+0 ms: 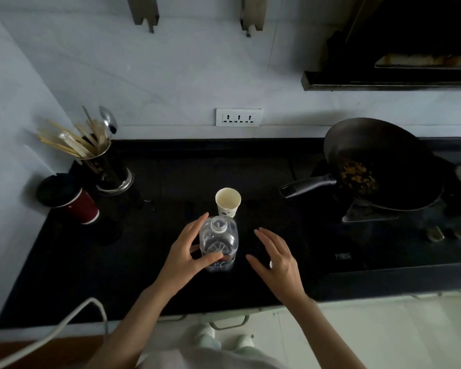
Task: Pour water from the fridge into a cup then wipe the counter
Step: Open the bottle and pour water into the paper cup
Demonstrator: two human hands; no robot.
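Note:
A clear plastic water bottle (218,242) stands upright on the black counter (133,262), its neck open with no cap on it. My left hand (186,251) curls round the bottle's left side, thumb across its front. My right hand (274,258) hovers just right of the bottle with fingers spread, holding nothing and not touching it. A white paper cup (228,202) stands upright right behind the bottle; its inside looks pale, and whether it holds water I cannot tell.
A red lidded cup (69,201) and a utensil holder (104,161) with chopsticks and a spoon stand at the back left. A black wok (378,166) with food scraps sits on the stove (399,235) at the right. A white cable (64,326) crosses the counter's front left edge.

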